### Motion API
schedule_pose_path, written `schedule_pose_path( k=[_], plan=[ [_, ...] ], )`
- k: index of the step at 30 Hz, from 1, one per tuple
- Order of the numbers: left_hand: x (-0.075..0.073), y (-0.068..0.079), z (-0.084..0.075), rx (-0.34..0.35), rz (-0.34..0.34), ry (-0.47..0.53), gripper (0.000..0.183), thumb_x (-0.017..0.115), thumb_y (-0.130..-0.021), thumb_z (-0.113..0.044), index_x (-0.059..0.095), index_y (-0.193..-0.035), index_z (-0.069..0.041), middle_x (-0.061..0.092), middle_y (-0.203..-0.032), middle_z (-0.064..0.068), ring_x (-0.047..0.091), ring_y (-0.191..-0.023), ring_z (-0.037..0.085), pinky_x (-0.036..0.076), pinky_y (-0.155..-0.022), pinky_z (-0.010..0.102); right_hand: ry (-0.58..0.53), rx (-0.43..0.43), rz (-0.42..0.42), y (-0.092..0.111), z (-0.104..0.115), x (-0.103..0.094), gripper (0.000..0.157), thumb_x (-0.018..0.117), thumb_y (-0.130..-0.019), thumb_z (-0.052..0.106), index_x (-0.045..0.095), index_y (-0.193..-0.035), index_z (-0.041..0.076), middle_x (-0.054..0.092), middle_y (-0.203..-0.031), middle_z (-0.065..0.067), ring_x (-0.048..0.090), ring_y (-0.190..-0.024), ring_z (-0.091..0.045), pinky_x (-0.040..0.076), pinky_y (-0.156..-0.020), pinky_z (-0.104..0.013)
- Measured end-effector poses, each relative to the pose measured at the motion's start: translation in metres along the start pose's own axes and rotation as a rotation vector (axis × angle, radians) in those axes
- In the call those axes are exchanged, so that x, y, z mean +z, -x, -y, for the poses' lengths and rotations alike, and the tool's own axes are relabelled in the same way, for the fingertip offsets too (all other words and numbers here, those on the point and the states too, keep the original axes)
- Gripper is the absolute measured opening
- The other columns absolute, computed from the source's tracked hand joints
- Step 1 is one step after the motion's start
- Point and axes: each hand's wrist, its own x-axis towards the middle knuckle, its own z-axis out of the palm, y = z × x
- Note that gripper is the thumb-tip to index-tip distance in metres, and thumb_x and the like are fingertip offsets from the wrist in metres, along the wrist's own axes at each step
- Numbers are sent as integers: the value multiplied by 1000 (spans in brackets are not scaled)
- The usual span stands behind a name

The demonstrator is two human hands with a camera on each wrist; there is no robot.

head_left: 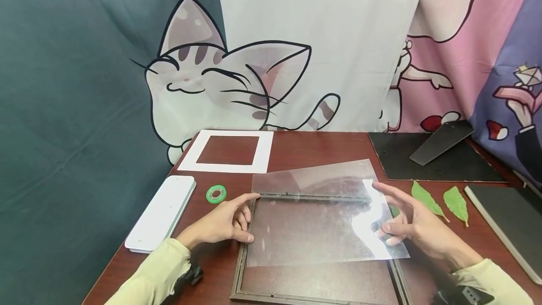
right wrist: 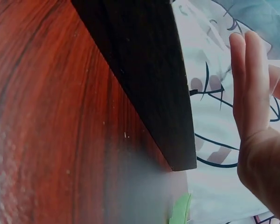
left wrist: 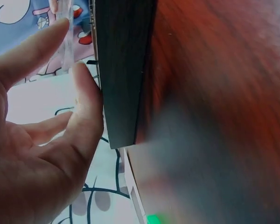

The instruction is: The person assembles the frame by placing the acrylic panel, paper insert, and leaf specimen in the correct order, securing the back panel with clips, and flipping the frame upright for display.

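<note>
Inside table's (head_left: 313, 147) L edge, clear sheet (head_left: 313, 229) is being pinched (edges only, prob. best) over frame (head_left: 238, 274) by L hand (head_left: 226, 222) & R hand (head_left: 419, 227).

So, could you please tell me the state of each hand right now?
Left hand: holding the clear plastic sheet by its left edge.
Right hand: holding that sheet by its right edge.

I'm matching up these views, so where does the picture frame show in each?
Head: the picture frame is at lower centre, partly seen through the clear sheet.
Left wrist: its dark side runs down from the top edge, just left of centre.
Right wrist: its dark side slants from the top edge down rightward.
Shared landmark: the reddish-brown table.
</note>
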Motion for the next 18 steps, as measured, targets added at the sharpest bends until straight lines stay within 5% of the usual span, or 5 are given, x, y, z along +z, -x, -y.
schedule_pose_path(
  k=[2, 8, 13, 18],
  plan=[
    [0, 3, 0, 0, -14, -67, 99, 91, -72, -19, 35, -153, -8, 59, -105, 10, 61, -82, 11, 55, -71, 22, -12, -22, 14, 1, -1, -2, 88, 61, -90, -12, 15, -162, 11, -3, -160, -32, 76, -83, -26, 60, -62, -44],
    [4, 20, -6, -28, 14, -274, 122, 97, -61, -32, 27, -158, -10, 50, -142, 6, 58, -116, 19, 55, -90, 30, -91, -77, 75, 6, -8, -8, 84, 54, -91, -17, 14, -161, 7, 34, -154, 13, 77, -86, -27, 60, -63, -40],
    [7, 29, -13, -102, 102, -361, 139, 99, -54, -40, 17, -161, -9, 27, -165, 7, 34, -150, 25, 38, -116, 50, -126, -112, 70, 5, -4, -13, 84, 51, -89, -22, 16, -160, 6, 43, -149, 8, 77, -85, -28, 61, -63, -39],
    [12, 35, -18, -153, 180, -304, 148, 100, -52, -39, 8, -161, -5, 2, -171, 11, 7, -159, 27, 24, -122, 56, -205, -117, 113, 1, 2, -15, 85, 47, -88, -27, 17, -160, 6, 51, -137, -4, 77, -86, -30, 60, -65, -38]
  ],
)
